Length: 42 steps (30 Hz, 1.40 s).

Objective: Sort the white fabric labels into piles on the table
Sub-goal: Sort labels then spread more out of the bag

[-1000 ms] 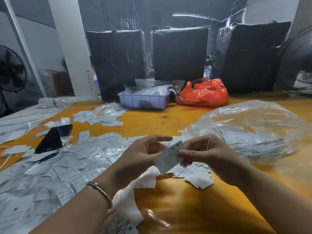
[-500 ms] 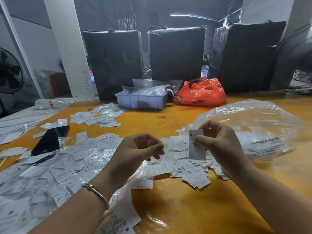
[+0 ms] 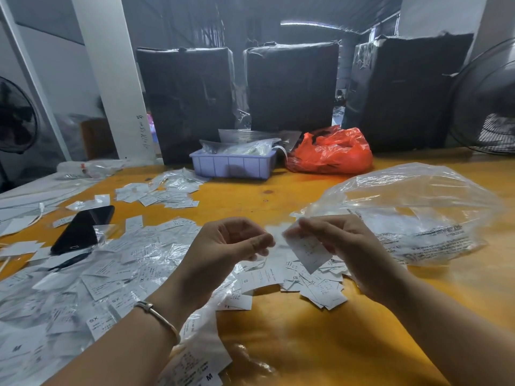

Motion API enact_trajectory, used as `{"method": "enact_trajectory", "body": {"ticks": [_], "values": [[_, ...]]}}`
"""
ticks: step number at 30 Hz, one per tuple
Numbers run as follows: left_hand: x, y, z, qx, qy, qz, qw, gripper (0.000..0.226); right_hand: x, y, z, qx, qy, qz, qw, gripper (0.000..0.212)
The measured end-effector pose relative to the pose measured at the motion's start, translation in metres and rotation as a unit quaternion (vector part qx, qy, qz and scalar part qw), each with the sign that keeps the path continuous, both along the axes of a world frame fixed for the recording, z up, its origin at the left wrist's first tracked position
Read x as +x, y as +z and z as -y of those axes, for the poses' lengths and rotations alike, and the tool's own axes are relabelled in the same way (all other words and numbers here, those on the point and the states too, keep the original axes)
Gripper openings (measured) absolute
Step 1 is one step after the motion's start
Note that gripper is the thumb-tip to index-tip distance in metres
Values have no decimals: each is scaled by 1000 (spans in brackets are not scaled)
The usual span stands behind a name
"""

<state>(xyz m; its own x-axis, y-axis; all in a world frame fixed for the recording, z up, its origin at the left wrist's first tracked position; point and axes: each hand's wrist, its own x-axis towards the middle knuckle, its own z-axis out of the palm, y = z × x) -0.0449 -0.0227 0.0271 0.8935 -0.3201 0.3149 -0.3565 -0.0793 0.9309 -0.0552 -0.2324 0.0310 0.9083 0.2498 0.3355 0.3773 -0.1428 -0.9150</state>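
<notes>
Head view shows the right hand (image 3: 345, 246) pinching one white fabric label (image 3: 308, 250) above the near pile of labels (image 3: 312, 282); the left hand (image 3: 228, 246) hangs beside it, fingers loosely curled, holding nothing. Likely the reading step; next, drop it on the matching size pile.

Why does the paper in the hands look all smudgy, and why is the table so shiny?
Head view: the label pinched by the right hand is motion-blurred, its print unreadable; the left hand looks sharper. Head view: light glares off the orange table and the clear plastic bag; the back is dim.
</notes>
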Motion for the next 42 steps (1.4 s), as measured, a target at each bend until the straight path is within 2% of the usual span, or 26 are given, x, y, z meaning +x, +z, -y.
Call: {"method": "enact_trajectory", "body": {"ticks": [2, 6, 13, 18, 21, 25, 27, 29, 31, 33, 36, 38, 42], "values": [[-1, 0, 0, 8, 4, 4, 1000, 27, -2, 1, -1, -45, 17, 29, 998, 46], [0, -1, 1, 32, -7, 1, 999, 26, -2, 0, -2, -25, 11, 37, 999, 23], [-1, -1, 1, 97, -34, -1, 995, 20, -4, 3, 0, -51, 12, 40, 998, 25], [-4, -1, 3, 242, -24, 100, 965, 15, -2, 2, 1, -177, 13, 71, 982, 18], [-4, 1, 3, 268, -9, 156, 951, 17, -2, 1, -1, -229, 4, 91, 969, 14], [-2, 0, 3, 268, 5, 163, 950, 8, -3, 3, -2, -198, -5, 106, 974, 23], [-1, -1, 2, 255, 17, 160, 953, 5, -2, 5, -1, -128, -35, 112, 985, 20], [0, -1, 1, 233, 36, 156, 959, 10, -3, 7, 2, -55, -57, 122, 989, 36], [0, 0, 0, 218, 46, 158, 962, 18, -3, 10, 6, -32, -84, 156, 984, 47], [-1, 0, 0, 209, 49, 167, 962, 23, -4, 14, 8, -3, -106, 173, 979, 40], [-1, 0, 0, 197, 50, 181, 962, 28, -7, 21, 8, 57, -83, 163, 982, 14], [-1, 0, 0, 191, 52, 186, 962, 27, -10, 22, 8, 97, -52, 131, 985, 10], [-1, 1, 0, 192, 58, 198, 959, 26, -12, 24, 9, 92, -3, 126, 988, 5]]}}
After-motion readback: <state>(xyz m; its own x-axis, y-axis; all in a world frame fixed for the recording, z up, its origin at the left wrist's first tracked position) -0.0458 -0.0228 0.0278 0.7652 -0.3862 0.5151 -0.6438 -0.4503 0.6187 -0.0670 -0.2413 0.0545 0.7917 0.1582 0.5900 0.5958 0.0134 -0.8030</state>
